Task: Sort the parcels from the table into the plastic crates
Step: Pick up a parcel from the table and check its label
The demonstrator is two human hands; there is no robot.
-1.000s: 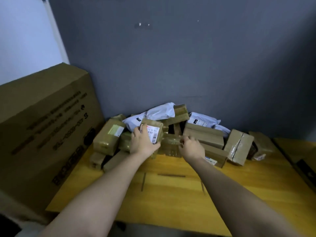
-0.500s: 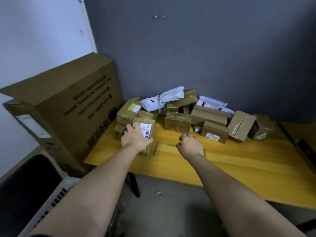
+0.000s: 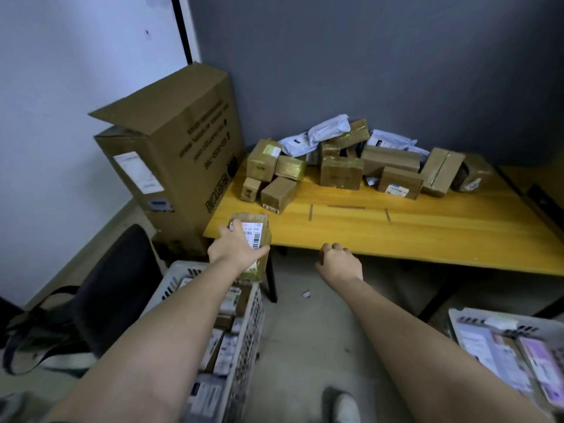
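Since a second ago the left hand (image 3: 236,250) has drawn one taped parcel (image 3: 252,239) out of the pile at the back of the table (image 3: 412,227) and carried it past the table's near left corner; it now hangs just above the far end of the left crate (image 3: 244,346). The fingers are curled round the parcel's far side and the thumb grips its near side, with the barcode label facing up. The right hand (image 3: 338,264) has come back from the pile as well; its fingers are loosely curled and hold nothing, just off the table's front edge. In my judgement the pick is done and the drop into the left crate is the step in hand. That crate already holds many parcels, so free depth is limited. The large cardboard box (image 3: 171,160) stands against the table's left end, and a dark chair (image 3: 119,288) sits just beside the crate, which narrows the left side. The floor between the left crate and the right crate (image 3: 476,322) is open. Many parcels remain against the wall.
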